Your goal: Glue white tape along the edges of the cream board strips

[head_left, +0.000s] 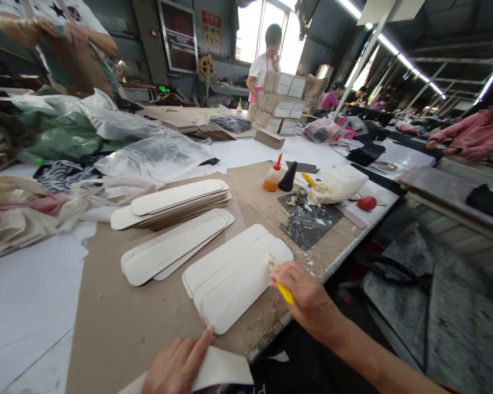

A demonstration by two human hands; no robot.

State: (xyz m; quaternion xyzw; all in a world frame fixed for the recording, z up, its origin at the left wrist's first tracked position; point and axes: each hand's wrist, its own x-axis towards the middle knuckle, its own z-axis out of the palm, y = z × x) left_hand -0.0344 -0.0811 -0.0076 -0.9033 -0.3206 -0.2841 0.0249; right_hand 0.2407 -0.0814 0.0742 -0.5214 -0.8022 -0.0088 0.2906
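My right hand [302, 293] is closed round a yellow-handled brush [285, 293]. The brush's paste-covered head touches the right end of several overlapping white rounded card strips [234, 279]. At the near corner of these strips lies the tip of my left index finger; my left hand [181, 355] has its fingers stretched out. Beneath and beside that hand is another white piece [224, 368] at the table's front edge. Farther left are a small group of similar strips [175, 246] and a thicker stack [176, 202].
A paste-smeared dark board [312, 224], a white plastic container [339, 185] and a red-tipped glue bottle [273, 178] stand beyond the strips. Plastic bags [148, 153] and fabric [12, 219] lie left. Tied bundles [281, 101] and several people are farther back. The table edge [337, 262] runs along the right.
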